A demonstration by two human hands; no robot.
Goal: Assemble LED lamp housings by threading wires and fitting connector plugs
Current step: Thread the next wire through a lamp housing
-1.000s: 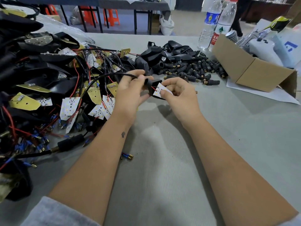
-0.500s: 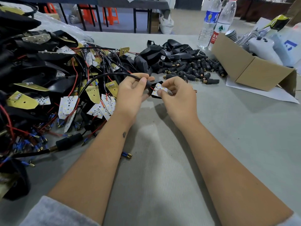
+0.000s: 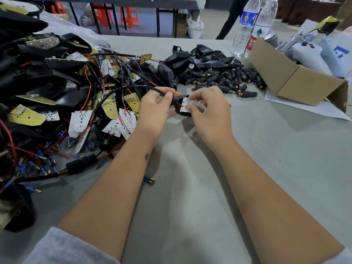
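Above the grey table, my left hand point(image 3: 155, 109) grips a small black lamp housing point(image 3: 178, 105) at its neck, where a black cable point(image 3: 122, 90) arcs away to the left. My right hand point(image 3: 209, 111) pinches the white LED board point(image 3: 190, 106) that lies in the housing's open face; a red wire shows at the board's left edge. Both hands nearly touch around the part, and my fingers hide most of the housing.
A big heap of wired LED boards and black housings point(image 3: 57, 96) fills the left. Loose black housings point(image 3: 190, 60) and connector plugs point(image 3: 234, 77) lie behind my hands. A cardboard box point(image 3: 297, 79) and two water bottles point(image 3: 253, 25) stand at the right. A blue-sleeved terminal point(image 3: 149, 180) lies beside my left forearm.
Both hands have shifted slightly down and toward me with the housing. My right fingers have moved over the LED board, which now sits flatter in the housing.
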